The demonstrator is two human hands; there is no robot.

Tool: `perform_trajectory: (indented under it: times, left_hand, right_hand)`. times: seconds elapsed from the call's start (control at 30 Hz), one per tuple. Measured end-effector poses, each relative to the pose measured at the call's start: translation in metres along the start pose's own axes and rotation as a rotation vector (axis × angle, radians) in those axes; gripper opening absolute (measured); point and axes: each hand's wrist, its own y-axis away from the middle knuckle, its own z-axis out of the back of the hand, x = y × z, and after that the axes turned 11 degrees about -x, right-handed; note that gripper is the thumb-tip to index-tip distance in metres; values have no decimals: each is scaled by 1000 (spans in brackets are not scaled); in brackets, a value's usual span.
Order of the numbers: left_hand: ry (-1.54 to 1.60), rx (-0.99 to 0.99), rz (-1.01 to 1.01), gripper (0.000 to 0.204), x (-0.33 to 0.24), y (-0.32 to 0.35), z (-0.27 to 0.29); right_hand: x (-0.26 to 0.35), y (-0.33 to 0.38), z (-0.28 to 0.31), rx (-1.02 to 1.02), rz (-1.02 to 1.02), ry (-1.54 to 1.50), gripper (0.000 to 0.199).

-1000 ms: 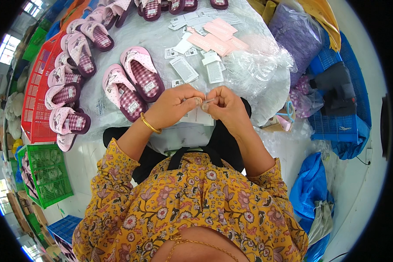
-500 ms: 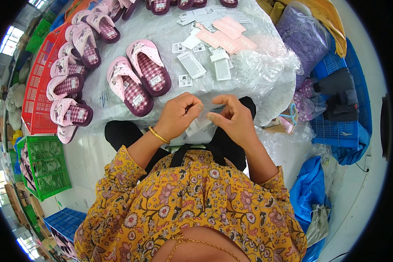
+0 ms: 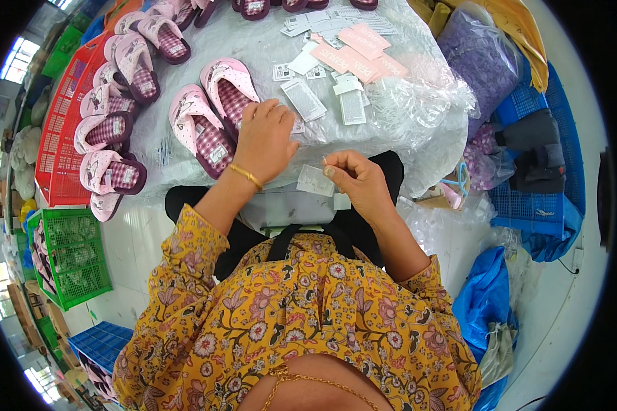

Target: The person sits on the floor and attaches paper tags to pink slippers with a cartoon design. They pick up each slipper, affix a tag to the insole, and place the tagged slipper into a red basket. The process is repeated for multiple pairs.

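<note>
Two pink slippers with plum checked insoles lie on the plastic-covered table in front of me, a left slipper [image 3: 202,130] and a right slipper [image 3: 230,96]. My left hand [image 3: 267,140] reaches over the right slipper's heel end, open, its fingers stretched forward and partly covering it. A gold bangle circles that wrist. Above my lap, my right hand [image 3: 356,175] pinches a small, thin white piece between thumb and forefinger. Beside those fingertips is a pale, see-through printed sheet [image 3: 315,180]; whether the fingers also grip it is unclear. White labels show on the insoles.
White printed tags [image 3: 303,99] and pink cards [image 3: 363,42] lie scattered across the table. More pink slippers [image 3: 110,175] line its left and far edges. Red [image 3: 62,137] and green crates [image 3: 72,257] stand at left, a blue basket [image 3: 528,202] at right.
My left hand has left the right hand and moved forward to the right slipper, its fingers uncurling. My right hand has shifted slightly; the see-through sheet now shows more plainly beside it.
</note>
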Motion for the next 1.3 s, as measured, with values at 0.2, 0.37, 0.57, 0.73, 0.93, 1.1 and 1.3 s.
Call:
perform_trajectory:
  times: [0.2,0.37,0.57,0.73,0.93,1.1,1.3]
  left_hand:
    - [66,284,31,42,26,-28,-4]
    - [111,291,-15,42,38,-29,-12]
    - [117,510,72,39,38,-50,-8]
    - [424,250,57,36,30,-30,9]
    - [620,177,58,43,0,-22,37]
    - [656,179,30,45,-13,-23,44]
    - [631,226,-13,48,-20,-19,46]
  right_hand:
    - [-2,2,1,-23,19,-58,13]
    - [1,2,2,-15,21,-35,12]
    - [4,4,0,-27,41,-63,12]
    - [8,3,2,-71,113,30,12]
    - [28,-9,-16,-104,15,-99,45]
    - [31,-14,-22,-58,-126,-205,57]
    - [30,-11,-23,-75,-137,-154,53]
